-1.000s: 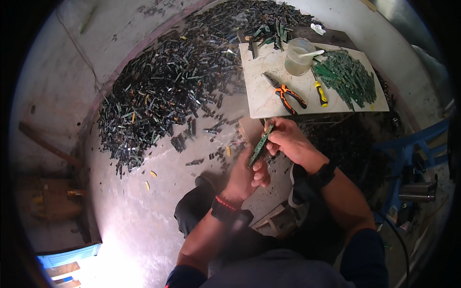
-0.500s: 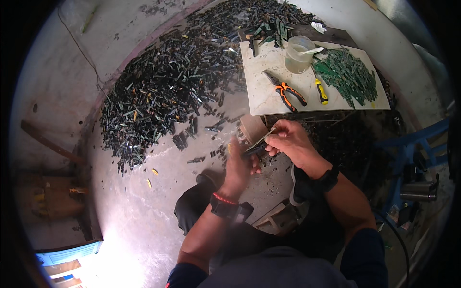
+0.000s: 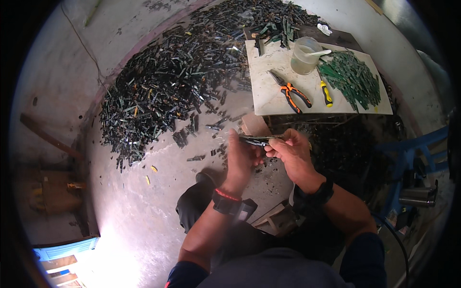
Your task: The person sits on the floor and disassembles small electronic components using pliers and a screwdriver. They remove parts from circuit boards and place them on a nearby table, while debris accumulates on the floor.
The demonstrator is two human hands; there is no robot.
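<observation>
Above the floor in front of me, both hands are on a narrow dark strip [image 3: 254,141] with a shiny edge. My left hand [image 3: 240,158] is closed round its left end, thumb raised and a little blurred. My right hand [image 3: 297,154] pinches the right end between thumb and fingers. A thin lighter edge runs along the strip's top; whether it is a separate piece I cannot make out. Just beyond the hands stands a brown block [image 3: 256,125].
A pale board [image 3: 266,98] holds orange-black pliers [image 3: 291,93], a yellow-black screwdriver [image 3: 326,93], a clear cup [image 3: 305,60] with a white-handled tool, and green strips [image 3: 355,79]. A large heap of dark strips [image 3: 163,91] covers the floor at left. A blue stool [image 3: 408,144] stands right.
The strip between my hands has turned from slanting to nearly level. My right hand has lowered slightly and moved right. The view has shifted a little.
</observation>
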